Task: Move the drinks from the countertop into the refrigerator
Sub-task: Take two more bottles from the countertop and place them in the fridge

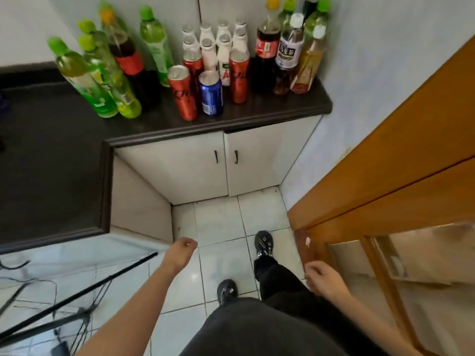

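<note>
Many drinks stand on the dark countertop (257,116) against the back wall. Green-capped bottles (84,80) lean at the left, red cans (181,92) and a blue can (211,93) stand in front, several small white bottles (208,51) behind them. Dark cola bottles (266,50) and tea bottles (308,62) fill the right corner. My left hand (181,249) hangs low over the floor, loosely curled and holding nothing. My right hand (322,276) hangs by my right leg, also holding nothing. No refrigerator is in view.
White cabinet doors (200,165) sit under the counter. A wooden door (385,176) with a glass panel stands at the right. A black stand's legs (77,296) and cables lie on the tiled floor at the left. My feet stand on white tiles.
</note>
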A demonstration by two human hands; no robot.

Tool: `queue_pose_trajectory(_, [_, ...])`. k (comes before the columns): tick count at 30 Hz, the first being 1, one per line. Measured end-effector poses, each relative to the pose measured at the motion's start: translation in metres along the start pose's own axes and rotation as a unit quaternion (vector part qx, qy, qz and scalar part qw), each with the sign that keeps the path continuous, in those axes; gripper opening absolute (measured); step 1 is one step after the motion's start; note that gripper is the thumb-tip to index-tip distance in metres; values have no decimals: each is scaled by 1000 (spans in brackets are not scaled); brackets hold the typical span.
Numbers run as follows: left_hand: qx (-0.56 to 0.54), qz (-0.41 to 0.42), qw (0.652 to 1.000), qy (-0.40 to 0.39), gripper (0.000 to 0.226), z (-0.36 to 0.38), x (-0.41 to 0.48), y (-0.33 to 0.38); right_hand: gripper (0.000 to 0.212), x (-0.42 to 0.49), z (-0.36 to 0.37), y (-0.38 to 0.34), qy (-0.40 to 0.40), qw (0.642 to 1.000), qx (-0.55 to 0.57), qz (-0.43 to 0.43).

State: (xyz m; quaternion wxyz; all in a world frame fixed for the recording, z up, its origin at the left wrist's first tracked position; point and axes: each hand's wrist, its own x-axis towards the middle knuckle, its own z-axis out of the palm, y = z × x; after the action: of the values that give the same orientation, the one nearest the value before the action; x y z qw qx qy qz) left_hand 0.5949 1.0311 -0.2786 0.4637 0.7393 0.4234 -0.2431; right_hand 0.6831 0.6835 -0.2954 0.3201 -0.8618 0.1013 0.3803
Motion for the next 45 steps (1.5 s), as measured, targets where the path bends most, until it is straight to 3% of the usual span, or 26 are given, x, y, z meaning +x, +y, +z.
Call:
queue_pose_trajectory(4, [-42, 50, 998, -25, 17, 6, 33, 67, 13, 51, -24, -60, 2, 999, -3, -47])
queue_pose_trajectory(8, [-139, 81, 986, 44, 15, 3, 63, 143, 12, 110, -68, -141, 2, 993, -7, -121])
queue_pose_trajectory(11, [-172, 129, 972, 93, 11, -12, 73, 207, 14, 143, -101, -210, 43, 983, 30, -178])
queue_pose_trajectory(16, [-195, 232, 943, 140, 14, -40, 85, 302, 22, 173, -151, -317, 188, 931, 115, -292])
queue_pose_trajectory(21, [-241, 336, 898, 150, 19, -61, 84, 368, 22, 180, -196, -382, 269, 863, 175, -390])
queue_pose_trajectory(26, [-256, 428, 849, 173, 20, -86, 95, 429, 33, 179, -210, -423, 308, 844, 104, -427])
queue_pose_trajectory(29, [-193, 474, 829, 226, 34, -100, 111, 462, 39, 180, -212, -440, 291, 848, 52, -439])
queue_pose_trajectory(32, [-134, 479, 838, 225, 42, -109, 132, 491, 43, 184, -213, -452, 290, 847, 10, -445])
queue_pose_trajectory(36, [-83, 481, 859, 157, 41, -110, 149, 511, 50, 191, -210, -460, 304, 856, -8, -419])
queue_pose_trajectory(39, [-51, 517, 844, 133, 34, -107, 155, 509, 50, 193, -206, -459, 320, 853, 3, -412])
queue_pose_trajectory(45, [-15, 548, 821, 159, 32, -102, 159, 504, 50, 189, -194, -448, 347, 840, -18, -416])
